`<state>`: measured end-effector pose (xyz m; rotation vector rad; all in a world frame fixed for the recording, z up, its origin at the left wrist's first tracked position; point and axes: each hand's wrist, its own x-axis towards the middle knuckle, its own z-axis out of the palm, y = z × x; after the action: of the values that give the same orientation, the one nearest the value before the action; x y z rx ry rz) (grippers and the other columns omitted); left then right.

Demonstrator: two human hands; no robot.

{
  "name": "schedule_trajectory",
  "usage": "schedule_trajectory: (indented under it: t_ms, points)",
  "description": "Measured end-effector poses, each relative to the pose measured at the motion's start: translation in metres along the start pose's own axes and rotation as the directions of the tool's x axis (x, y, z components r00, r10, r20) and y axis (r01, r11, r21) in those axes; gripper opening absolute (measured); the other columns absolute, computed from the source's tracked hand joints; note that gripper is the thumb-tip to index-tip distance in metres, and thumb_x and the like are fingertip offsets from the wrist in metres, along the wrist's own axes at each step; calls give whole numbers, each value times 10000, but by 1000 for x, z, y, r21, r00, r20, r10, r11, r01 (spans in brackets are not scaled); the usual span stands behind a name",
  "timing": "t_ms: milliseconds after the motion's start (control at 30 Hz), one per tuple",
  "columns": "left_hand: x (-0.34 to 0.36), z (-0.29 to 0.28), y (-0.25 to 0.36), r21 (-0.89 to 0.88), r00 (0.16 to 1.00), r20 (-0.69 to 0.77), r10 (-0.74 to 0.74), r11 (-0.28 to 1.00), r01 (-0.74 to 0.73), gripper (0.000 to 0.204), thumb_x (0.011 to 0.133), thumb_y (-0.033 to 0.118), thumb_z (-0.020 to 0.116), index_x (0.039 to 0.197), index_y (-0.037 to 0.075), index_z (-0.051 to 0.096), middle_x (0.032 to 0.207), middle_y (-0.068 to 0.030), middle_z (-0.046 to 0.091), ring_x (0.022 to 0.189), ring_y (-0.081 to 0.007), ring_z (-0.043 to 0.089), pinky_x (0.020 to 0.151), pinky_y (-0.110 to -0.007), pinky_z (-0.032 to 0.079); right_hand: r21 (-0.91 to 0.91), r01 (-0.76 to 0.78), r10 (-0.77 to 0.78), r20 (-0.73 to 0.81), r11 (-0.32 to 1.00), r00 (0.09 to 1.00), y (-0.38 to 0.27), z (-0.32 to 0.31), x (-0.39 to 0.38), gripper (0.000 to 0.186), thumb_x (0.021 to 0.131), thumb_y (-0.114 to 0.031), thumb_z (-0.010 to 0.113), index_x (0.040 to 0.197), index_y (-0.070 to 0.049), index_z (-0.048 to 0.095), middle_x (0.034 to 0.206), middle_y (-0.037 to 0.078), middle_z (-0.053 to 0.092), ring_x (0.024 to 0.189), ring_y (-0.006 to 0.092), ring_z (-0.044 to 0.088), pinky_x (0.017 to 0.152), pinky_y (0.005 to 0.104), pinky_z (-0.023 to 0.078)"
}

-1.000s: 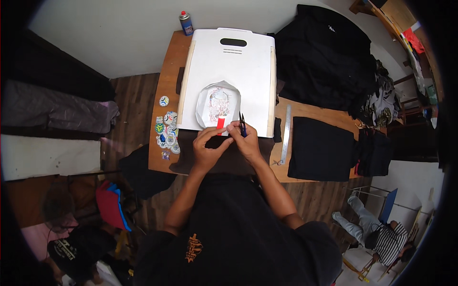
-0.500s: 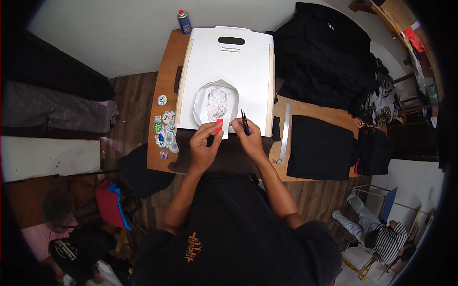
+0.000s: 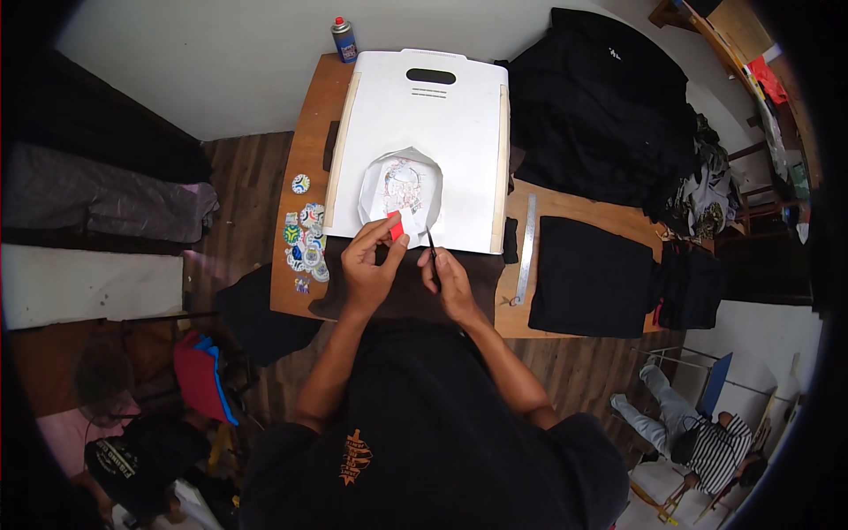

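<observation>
My left hand (image 3: pixel 367 272) pinches a small red-and-white strip (image 3: pixel 396 226) between thumb and fingertips, at the near rim of a shallow white many-sided tray (image 3: pixel 364 196). In that tray lie small printed scraps (image 3: pixel 404 187), too fine to make out. To the right of the strip, my right hand (image 3: pixel 454 290) is closed around dark thread snips (image 3: pixel 431 242), whose blades point away from me, towards the tray. Both hands are over the near edge of a white board (image 3: pixel 473 141) with an oval slot. A dark brown cloth (image 3: pixel 402 287) hangs below that edge.
Round printed stickers (image 3: pixel 306 247) are heaped on the wooden table (image 3: pixel 296 168) at left. A spray can (image 3: pixel 344 41) stands behind the board. To the right lie a steel ruler (image 3: pixel 527 238), folded black cloth (image 3: pixel 594 276) and a big black fabric pile (image 3: pixel 601 115). Other people are behind me.
The right hand has dropped towards me and turned the snips, so their blades now sit lower. My left hand has shifted slightly left with the strip, which is now tilted.
</observation>
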<state>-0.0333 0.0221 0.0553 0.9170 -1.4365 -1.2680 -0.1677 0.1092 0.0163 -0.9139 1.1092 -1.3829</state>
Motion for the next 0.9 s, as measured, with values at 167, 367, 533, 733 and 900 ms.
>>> schedule_trajectory:
  t_ms: [167,367,533,733,900]
  points:
    - [0,2,5,-139,999,-5,-52,989,50,322,891,-38,645,1209,-80,620,1072,-89,629,875,-85,566,761,-205,466,-43,5,-5,-7,999,1000,-3,1,-4,425,1064,-391,314,984,-37,535,617,-31,374,559,53,314,526,217,260]
    - [0,6,10,-124,999,-4,-47,991,46,296,911,-31,622,1202,-85,622,1104,-106,634,892,-88,576,771,-208,472,-35,23,-22,5,999,1000,-8,4,0,423,1064,-394,316,974,-46,538,616,-37,366,559,49,307,525,214,252]
    - [-5,8,6,-100,999,-12,-52,994,51,282,901,-59,620,1182,-82,637,1104,-121,647,878,-91,594,763,-207,481,-14,15,-15,-3,1000,1000,-8,4,1,437,1061,-417,306,979,-55,537,605,-40,364,554,51,305,526,217,249]
    - [-7,11,10,-7,1000,-10,6,1000,-6,301,870,-78,652,1171,-74,646,1086,-130,660,852,-89,618,757,-200,489,24,28,-28,-16,999,999,-10,6,2,394,1067,-365,340,979,-34,534,619,-35,366,557,46,305,520,215,254]
    - [-8,12,12,16,1000,0,-11,1000,11,303,859,-68,671,1162,-66,655,1059,-112,671,835,-73,615,746,-194,483,74,85,-82,-41,994,996,-3,6,6,384,1069,-341,347,973,-26,546,604,-38,360,540,44,297,509,218,254]
